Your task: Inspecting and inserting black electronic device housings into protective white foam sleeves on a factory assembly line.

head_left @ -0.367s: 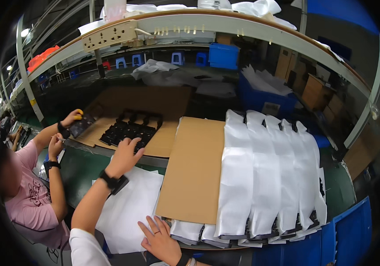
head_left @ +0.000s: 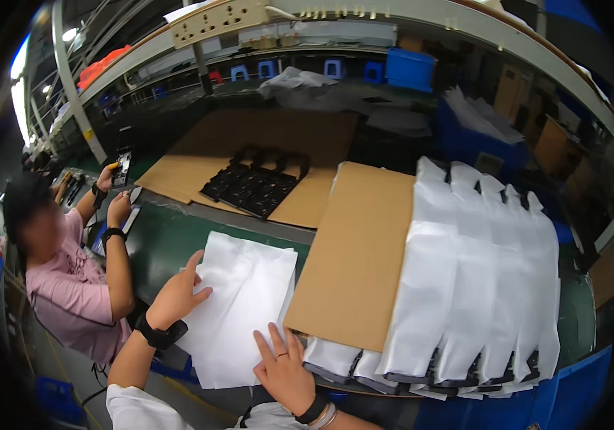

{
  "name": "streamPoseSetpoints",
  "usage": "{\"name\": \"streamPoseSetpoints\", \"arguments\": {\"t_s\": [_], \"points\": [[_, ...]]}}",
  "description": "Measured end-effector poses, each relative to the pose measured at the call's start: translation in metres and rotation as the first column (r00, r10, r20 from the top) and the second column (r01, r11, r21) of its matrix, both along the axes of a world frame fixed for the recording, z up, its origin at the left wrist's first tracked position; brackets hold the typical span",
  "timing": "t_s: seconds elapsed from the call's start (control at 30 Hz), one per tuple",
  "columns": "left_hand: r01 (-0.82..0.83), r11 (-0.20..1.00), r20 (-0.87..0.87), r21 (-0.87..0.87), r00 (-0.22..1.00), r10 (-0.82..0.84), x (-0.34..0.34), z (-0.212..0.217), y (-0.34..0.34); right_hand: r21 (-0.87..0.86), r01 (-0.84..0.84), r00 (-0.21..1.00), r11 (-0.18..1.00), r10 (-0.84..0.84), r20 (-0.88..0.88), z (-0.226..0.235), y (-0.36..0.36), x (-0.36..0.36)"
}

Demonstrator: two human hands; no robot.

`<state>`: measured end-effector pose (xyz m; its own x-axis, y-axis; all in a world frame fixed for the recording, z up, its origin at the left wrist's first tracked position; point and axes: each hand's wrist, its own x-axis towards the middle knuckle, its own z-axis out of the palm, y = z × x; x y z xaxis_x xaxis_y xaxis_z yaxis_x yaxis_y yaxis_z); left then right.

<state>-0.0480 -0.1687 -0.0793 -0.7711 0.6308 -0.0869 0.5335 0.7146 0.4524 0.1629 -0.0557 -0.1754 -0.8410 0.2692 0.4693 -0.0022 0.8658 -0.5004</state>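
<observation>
Plainly, white sheets (head_left: 241,315) lie between left fingers (head_left: 193,265) and right fingers (head_left: 277,340).

L hand (head_left: 178,292): curled fingers part hidden; contact w/ white sheets (head_left: 242,308) unclear.
R hand (head_left: 285,373): forearm (head_left: 353,423) cut off, btm edge.
White-wrapped packs (head_left: 475,287): contents mostly hidden, only dk ends (head_left: 408,378) show.
Brown cardboard (head_left: 353,251): hides most of lower packs (head_left: 333,355).
Blk parts (head_left: 253,188): fine detail too sm. to tell; far ends dim.
Co-worker's blk item (head_left: 122,170): too sm. to ID.
Shelf (head_left: 464,20): cut off, upper edge.
Front blue bin (head_left: 576,383): part lost in dk rim.
</observation>
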Motion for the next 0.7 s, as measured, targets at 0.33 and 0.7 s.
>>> {"name": "streamPoseSetpoints", "arguments": {"t_s": [0.33,0.7], "points": [[-0.048,0.995,0.152,0.091,0.988,0.034,0.013,0.0,-0.024,0.061,0.026,0.997,0.998,-0.031,0.077,0.001,0.003,0.001],[-0.215,0.963,0.488,0.164,0.866,0.11,0.025,-0.029,-0.067,-0.043,0.014,0.999,0.999,-0.012,0.044,0.007,0.0,0.003]]}}
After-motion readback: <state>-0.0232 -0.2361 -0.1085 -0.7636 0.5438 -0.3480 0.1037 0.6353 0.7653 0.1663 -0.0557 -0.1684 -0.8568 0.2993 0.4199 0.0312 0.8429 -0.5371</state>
